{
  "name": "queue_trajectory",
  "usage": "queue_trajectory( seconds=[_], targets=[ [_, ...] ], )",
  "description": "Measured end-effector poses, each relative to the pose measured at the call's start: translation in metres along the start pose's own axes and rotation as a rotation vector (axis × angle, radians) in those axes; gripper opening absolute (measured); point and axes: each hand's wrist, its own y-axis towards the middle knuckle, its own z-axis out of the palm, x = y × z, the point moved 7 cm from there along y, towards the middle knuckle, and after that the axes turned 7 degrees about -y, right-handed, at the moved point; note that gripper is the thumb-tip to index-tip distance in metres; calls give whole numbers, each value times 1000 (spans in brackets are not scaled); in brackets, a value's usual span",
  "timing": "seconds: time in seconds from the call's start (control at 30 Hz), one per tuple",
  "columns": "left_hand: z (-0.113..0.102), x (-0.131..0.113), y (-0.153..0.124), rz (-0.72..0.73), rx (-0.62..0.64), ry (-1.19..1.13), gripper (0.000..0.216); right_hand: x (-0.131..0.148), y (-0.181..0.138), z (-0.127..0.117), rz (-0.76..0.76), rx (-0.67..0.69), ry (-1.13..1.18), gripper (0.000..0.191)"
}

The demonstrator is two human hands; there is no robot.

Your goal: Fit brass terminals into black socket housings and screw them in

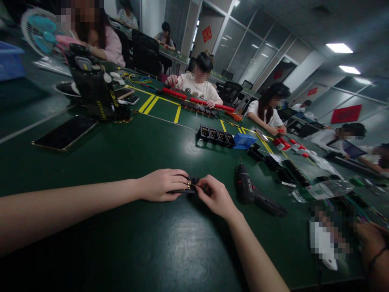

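My left hand (162,185) lies over a small black block (192,190) on the green table, fingers wrapped along its top and thumb at the near side. Gold-coloured metal pieces (189,184) show in the open part of the block, just past the left fingertips. At the block's right end, my right hand (217,196) is closed in a pinch, thumb and index finger together. Whatever the pinch holds is too small to make out. Most of the block is hidden under the left hand. A black power drill (246,186) lies on its side to the right.
A black compartment tray (214,136) with small brass-coloured parts stands ahead, beside a blue bin (244,140). On the left lie a phone (65,133) and a black bag (92,89). A plastic bottle (325,190) lies at right, near a co-worker's arm (375,247). Other people sit across the table.
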Motion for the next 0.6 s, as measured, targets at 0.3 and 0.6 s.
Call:
queue_trajectory(
  seconds=[0.3, 0.6],
  targets=[
    [0, 1, 0, -7, 12, -5, 30, 9, 4, 2, -8, 150, -139, 14],
    [-1, 1, -1, 0, -8, -4, 27, 36, 26, -3, -165, 378, -477, 16]
  ],
)
